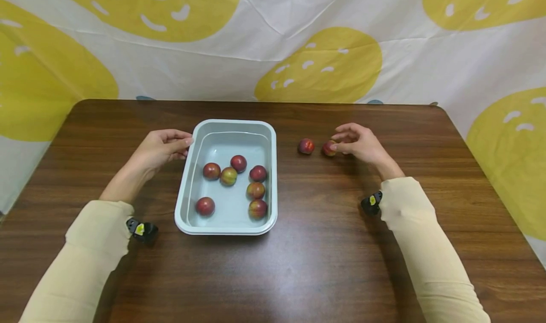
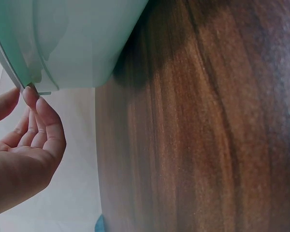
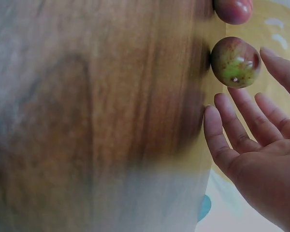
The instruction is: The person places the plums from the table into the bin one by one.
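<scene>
A pale blue-grey tray (image 1: 183, 190) sits on the dark wooden table (image 1: 324, 247) and holds several red fruits (image 1: 228, 176). My left hand (image 1: 181, 145) lies at the tray's far left corner. Its relaxed fingertips (image 2: 33, 98) touch the rim of the tray (image 2: 77, 43). Two more red fruits lie on the table right of the tray, one apart (image 1: 305, 146) and one (image 1: 328, 148) at my right hand (image 1: 347, 140). In the right wrist view the right hand (image 3: 251, 125) is spread with straight fingers beside the red-green fruit (image 3: 235, 62), without closing on it. The other fruit (image 3: 233, 9) lies just beyond.
A white and yellow patterned cloth (image 1: 273, 43) hangs behind and beside the table. Small black wrist cameras (image 1: 142, 229) (image 1: 372, 203) sit at both cream sleeves. Bare wood stretches in front of the tray and to the right.
</scene>
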